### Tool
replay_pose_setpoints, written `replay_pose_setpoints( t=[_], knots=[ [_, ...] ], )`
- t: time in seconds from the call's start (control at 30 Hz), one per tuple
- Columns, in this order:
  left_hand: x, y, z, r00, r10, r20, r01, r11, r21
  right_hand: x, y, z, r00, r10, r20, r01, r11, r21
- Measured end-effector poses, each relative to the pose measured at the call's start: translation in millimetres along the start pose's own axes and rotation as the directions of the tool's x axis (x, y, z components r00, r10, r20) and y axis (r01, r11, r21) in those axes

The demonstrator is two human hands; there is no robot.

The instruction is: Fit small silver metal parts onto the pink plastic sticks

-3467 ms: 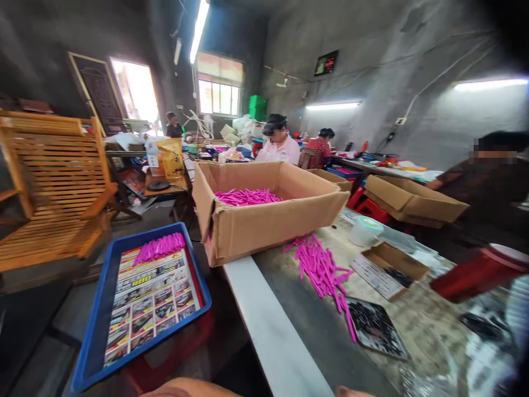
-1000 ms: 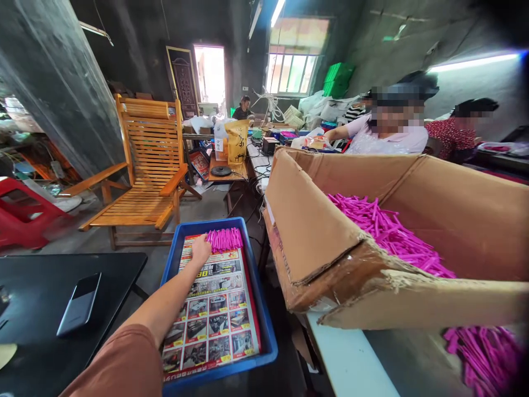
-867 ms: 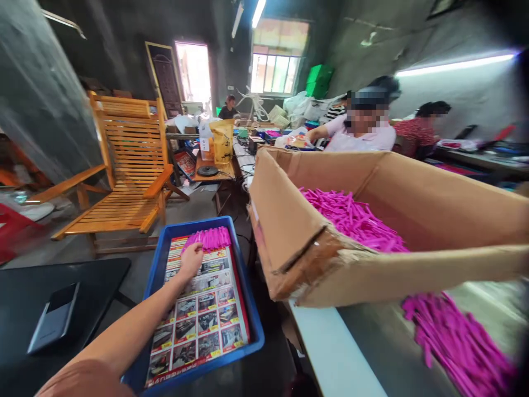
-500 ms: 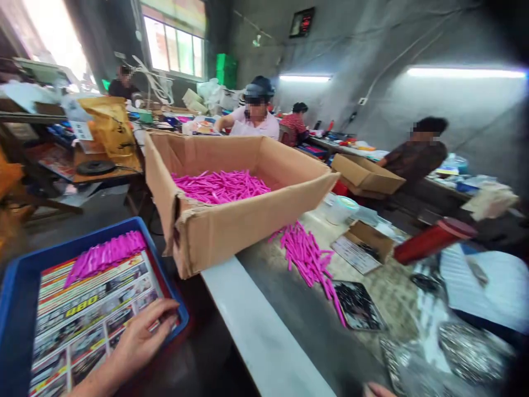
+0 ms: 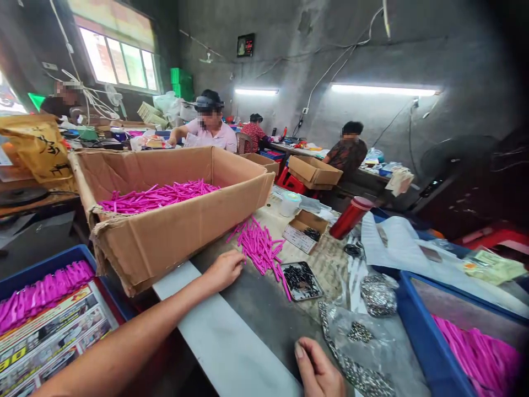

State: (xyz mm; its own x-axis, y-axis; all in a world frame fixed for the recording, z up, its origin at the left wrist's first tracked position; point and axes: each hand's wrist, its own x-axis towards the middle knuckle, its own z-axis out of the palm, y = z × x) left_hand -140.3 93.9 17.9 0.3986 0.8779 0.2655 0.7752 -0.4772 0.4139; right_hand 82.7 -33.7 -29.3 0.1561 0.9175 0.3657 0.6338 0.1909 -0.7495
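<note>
My left hand [image 5: 226, 270] reaches over the dark worktop to the near-left edge of a heap of slim pink sticks [image 5: 260, 249]. Its fingers are curled together and their tips are hidden, so any stick in them cannot be made out. Low in the view, my right hand [image 5: 319, 368] rests by the worktop with thumb and fingers drawn together; what they hold, if anything, is hidden. Between the hands lies a small dark tray [image 5: 301, 280] of little black parts. A large cardboard box [image 5: 177, 231] behind my left hand holds many more pink sticks.
Blue trays with pink pieces flank me, one at left [image 5: 93, 256] and one at right [image 5: 430, 336]. Bags of small metal parts [image 5: 378, 295], a red cylinder [image 5: 351, 218] and a small open carton [image 5: 303, 231] lie to the right. Several people sit further back.
My left hand has moved from the left blue tray across to the pink heap. The view has swung right, bringing the right tray and more of my right hand into sight.
</note>
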Motion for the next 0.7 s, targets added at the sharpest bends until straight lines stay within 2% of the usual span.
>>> replay_pose_setpoints(
  t=[0.13,0.33,0.5,0.7],
  knots=[
    [25.9,4.4,14.6,0.992,0.103,0.067,-0.108,0.992,0.065,1.4,1.0,-0.3,0.998,-0.051,0.04,0.05,0.999,0.02],
    [35.6,8.2,21.2,0.967,0.195,0.162,-0.22,0.963,0.154,3.2,0.6,-1.7,0.989,-0.09,0.118,0.09,0.996,0.005],
    [29.5,14.7,16.0,0.956,0.224,0.19,-0.26,0.946,0.195,4.7,-6.2,-4.3,0.988,-0.087,0.128,0.087,0.996,0.01],
    [2.7,31.9,12.4,0.947,0.241,0.211,-0.283,0.938,0.2,5.7,-7.3,-4.6,0.989,-0.064,0.135,0.057,0.997,0.051]
  ],
)
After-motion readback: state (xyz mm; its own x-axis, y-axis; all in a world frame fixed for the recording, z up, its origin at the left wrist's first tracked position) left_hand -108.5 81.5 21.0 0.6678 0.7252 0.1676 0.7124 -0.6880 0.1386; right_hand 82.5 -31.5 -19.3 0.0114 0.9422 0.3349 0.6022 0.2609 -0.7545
